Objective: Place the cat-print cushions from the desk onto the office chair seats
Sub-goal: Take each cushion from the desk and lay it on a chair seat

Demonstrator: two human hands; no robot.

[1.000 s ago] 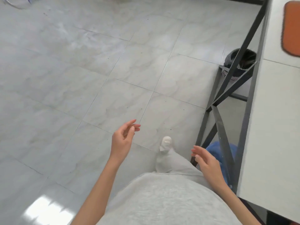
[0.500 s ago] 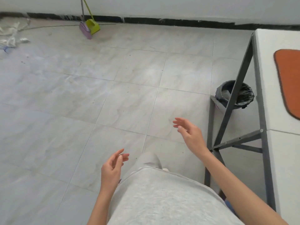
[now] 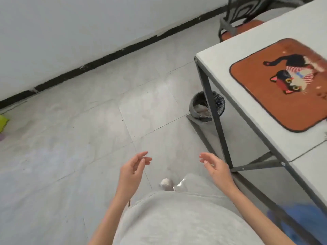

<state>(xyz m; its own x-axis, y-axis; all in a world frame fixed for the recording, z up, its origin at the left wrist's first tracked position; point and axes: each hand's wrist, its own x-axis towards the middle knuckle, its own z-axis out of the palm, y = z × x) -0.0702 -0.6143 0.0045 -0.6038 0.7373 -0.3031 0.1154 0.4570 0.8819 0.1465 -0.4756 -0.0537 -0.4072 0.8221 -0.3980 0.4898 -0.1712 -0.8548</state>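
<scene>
Head: hands (image 3: 174, 171) empty; cushion (image 3: 283, 82) on desk (image 3: 221, 55), no legible txt.

Bright, even, soft-shadowed daylight; wide-angle bending at the edges, slight motion blur lower right.

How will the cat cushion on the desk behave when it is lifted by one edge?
The cushion lies thin and flat on the desk, so it will probably droop. It looks light. Its fabric face should not be slippery.
</scene>
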